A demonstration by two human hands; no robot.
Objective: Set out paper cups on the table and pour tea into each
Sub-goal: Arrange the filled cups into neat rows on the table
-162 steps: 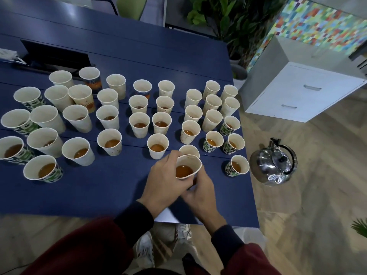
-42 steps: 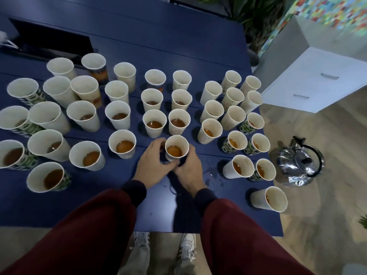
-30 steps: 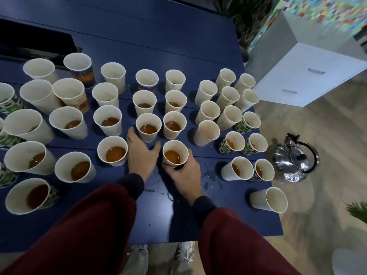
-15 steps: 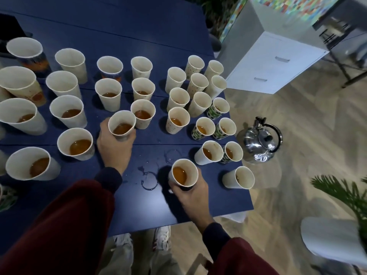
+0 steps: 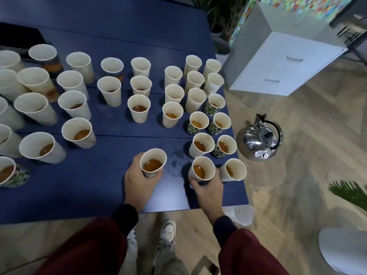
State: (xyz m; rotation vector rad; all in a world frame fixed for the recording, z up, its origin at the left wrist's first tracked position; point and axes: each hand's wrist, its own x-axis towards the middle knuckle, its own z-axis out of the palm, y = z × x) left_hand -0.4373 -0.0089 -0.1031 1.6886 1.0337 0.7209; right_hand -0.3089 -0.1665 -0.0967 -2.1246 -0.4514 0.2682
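Note:
Many paper cups stand in rows on the dark blue table [image 5: 83, 185], most with brown tea in them. My left hand [image 5: 139, 181] grips a tea-filled paper cup [image 5: 153, 162] near the table's front edge. My right hand [image 5: 206, 190] wraps around another tea-filled paper cup [image 5: 201, 169], which stands close beside a cup at the table's right corner [image 5: 232, 170]. Small wet rings and drops [image 5: 174, 167] lie on the table between the two held cups. A steel kettle [image 5: 258, 138] sits on the floor just right of the table.
A white drawer cabinet [image 5: 282, 62] stands at the back right. Potted plants are at the top [image 5: 220, 14] and right edge [image 5: 351, 193]. A white rounded object [image 5: 343, 249] sits at the lower right. My shoes [image 5: 166, 233] show below the table edge on the wooden floor.
My left hand has carried its cup from the middle rows down to the front edge. My right hand has slid its cup right, next to the corner cup. The view has shifted.

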